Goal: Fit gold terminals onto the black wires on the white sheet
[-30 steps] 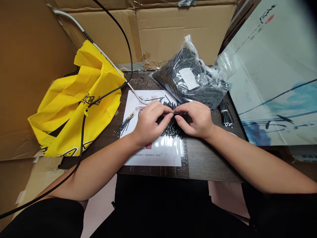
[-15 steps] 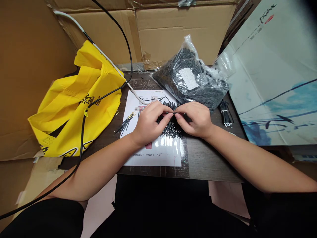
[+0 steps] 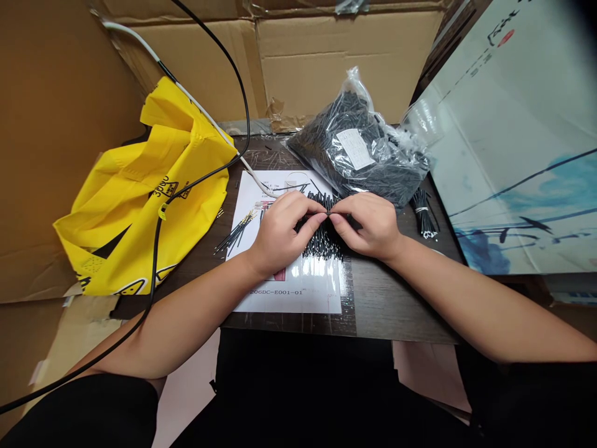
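My left hand (image 3: 288, 229) and my right hand (image 3: 367, 227) meet at the fingertips over the middle of the desk. Each pinches thumb against forefinger on a short black wire, mostly hidden by the fingers. Just below them lies a thick pile of short black wires (image 3: 321, 242) with shiny ends, on a printed sheet (image 3: 308, 298). Left of my left hand, several black wires with gold-coloured tips (image 3: 239, 231) rest partly on the sheet's edge.
Behind my hands sits a clear plastic bag of black pieces (image 3: 321, 140) with a white label. A tied wire bundle (image 3: 423, 214) lies at right. A yellow bag (image 3: 186, 155) and a black cable (image 3: 156, 261) occupy the left. Cardboard (image 3: 345, 62) walls the back; a pale printed panel (image 3: 513, 155) stands right.
The fingertips of both hands have drawn slightly closer together, and less of the black wire shows between them. Everything else looks the same.
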### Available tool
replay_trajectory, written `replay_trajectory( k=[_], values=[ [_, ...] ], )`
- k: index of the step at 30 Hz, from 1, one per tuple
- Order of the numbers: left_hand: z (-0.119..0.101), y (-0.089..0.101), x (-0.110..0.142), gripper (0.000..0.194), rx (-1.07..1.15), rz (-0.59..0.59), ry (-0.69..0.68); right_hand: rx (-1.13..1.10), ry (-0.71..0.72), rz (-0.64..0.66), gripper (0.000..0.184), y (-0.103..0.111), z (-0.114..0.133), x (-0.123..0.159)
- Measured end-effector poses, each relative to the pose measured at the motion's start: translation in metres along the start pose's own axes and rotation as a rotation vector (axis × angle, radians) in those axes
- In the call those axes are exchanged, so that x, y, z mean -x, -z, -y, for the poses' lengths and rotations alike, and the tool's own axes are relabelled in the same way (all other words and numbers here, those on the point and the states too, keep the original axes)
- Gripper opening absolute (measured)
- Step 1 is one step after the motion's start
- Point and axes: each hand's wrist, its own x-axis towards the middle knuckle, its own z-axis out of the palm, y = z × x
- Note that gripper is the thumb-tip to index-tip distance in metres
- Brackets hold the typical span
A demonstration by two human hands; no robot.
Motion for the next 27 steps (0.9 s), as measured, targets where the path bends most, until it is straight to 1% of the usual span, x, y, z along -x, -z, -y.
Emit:
replay_trajectory(
  k=[4, 6, 10, 12, 14, 17, 19, 23, 25, 27],
  values=[
    [0.0006, -0.0005, 0.0001, 0.01, 0.0, 0.003, -0.001, 0.011, -0.006, 0.012, 0.005, -0.0001, 0.0008, -0.0003],
    [0.0002, -0.0005, 0.0002, 0.01, -0.002, 0.006, 0.004, -0.003, -0.03, -0.002, 0.009, 0.0007, 0.0012, 0.0001],
    [-0.0022, 0.0001, 0.0002, 0.013, 0.009, -0.01, 0.07, -0.107, -0.097, -0.136, 0.038, 0.0021, -0.0001, 0.0028],
    [-0.0031, 0.0006, -0.0006, 0.012, 0.035, -0.037, 0.121, -0.155, -0.126, -0.186, 0.043, 0.0021, -0.0018, 0.0046],
    [-0.0034, 0.0013, -0.002, 0.012, 0.068, -0.08, 0.171, -0.179, -0.154, -0.198, 0.04, 0.0019, -0.0033, 0.0059],
    [-0.0023, 0.0028, -0.0049, 0.014, 0.113, -0.159, 0.256, -0.193, -0.17, -0.181, 0.034, 0.0017, -0.004, 0.0064],
    [-0.0009, 0.0042, -0.0068, 0.015, 0.15, -0.178, 0.312, -0.198, -0.168, -0.176, 0.031, 0.0018, -0.0037, 0.006],
    [0.0023, 0.0064, -0.0087, 0.019, 0.244, -0.129, 0.427, -0.193, -0.165, -0.167, 0.028, 0.0028, -0.0028, 0.0053],
    [0.0032, 0.0068, -0.0087, 0.02, 0.252, -0.103, 0.484, -0.183, -0.175, -0.152, 0.027, 0.0034, -0.0025, 0.0052],
    [0.0033, 0.007, -0.0085, 0.02, 0.225, -0.085, 0.504, -0.171, -0.185, -0.143, 0.026, 0.0039, -0.0021, 0.0052]
  ],
)
